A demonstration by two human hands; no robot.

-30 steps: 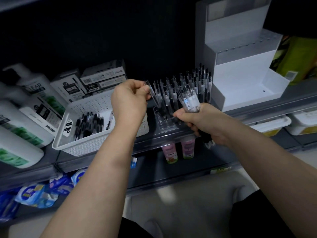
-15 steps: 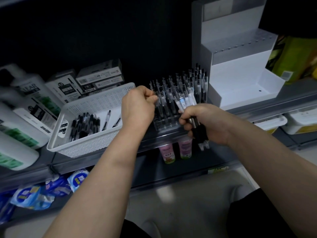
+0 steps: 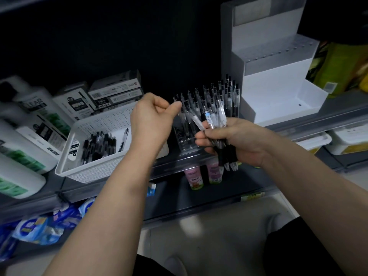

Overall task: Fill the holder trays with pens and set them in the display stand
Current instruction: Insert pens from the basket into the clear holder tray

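On the dark shelf ahead of us, in the head view, 1 clear tray stands between 1 white basket and 1 white stepped stand. The stand is just beside the tray on its right.

Rows of pens stand upright in the tray. They crowd and blur, so we cannot count them.

Our right hand grips a bundle of pens in front of the tray, fingers wrapped round it and writing ends pointing down. The bundle hides the tray's right part.

Our left hand is curled, with the thumb tip up against the front row. Whether it pinches a pen we cannot tell. Its wrist covers the basket's right corner.

The basket holds a heap of dark pens, too blurred to count, and 1 clear pen lying apart to its right.

Behind the basket we see 3 boxes. Left of it lie at least 3 white bottles with green labels.

Below the tray, on the lower shelf, stand 2 pink bottles, and blue packs lie at lower left. To the right, 2 white tubs sit under the shelf, and 1 green pack stands behind the stand.
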